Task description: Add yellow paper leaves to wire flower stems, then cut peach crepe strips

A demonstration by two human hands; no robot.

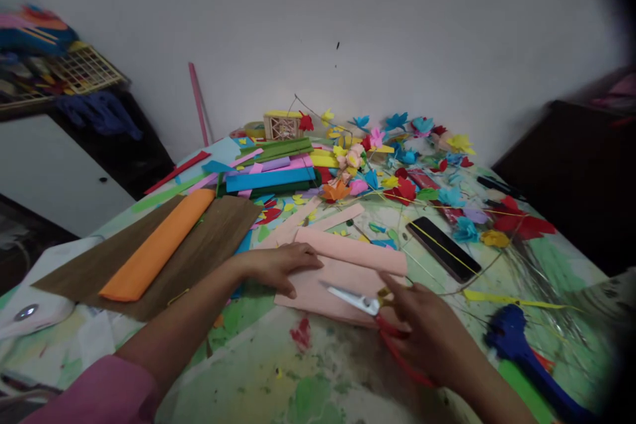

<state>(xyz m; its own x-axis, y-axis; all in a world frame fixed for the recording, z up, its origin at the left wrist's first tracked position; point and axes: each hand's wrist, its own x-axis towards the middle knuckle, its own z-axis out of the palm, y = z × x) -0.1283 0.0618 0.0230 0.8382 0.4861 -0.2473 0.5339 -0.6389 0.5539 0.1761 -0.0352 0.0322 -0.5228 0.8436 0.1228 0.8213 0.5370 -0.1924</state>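
A sheet of pale pink crepe paper [303,295] lies on the table in front of me, its far side rolled or folded into a thicker band [358,250]. My left hand [285,266] rests on the paper's left part, fingers stretched out and pressing it flat. In my right hand [422,324] is a pair of scissors [365,303] with red handles. Their blades point left and lie over the paper, looking closed. My right index finger reaches toward the paper's right edge. The handle loops are partly hidden by my fingers.
Left of me an orange paper roll [159,245] lies on a brown sheet [218,238]. Behind are coloured paper rolls [271,179] and several paper flowers [400,190]. To the right lie a phone [442,248] and a blue tape dispenser [517,338].
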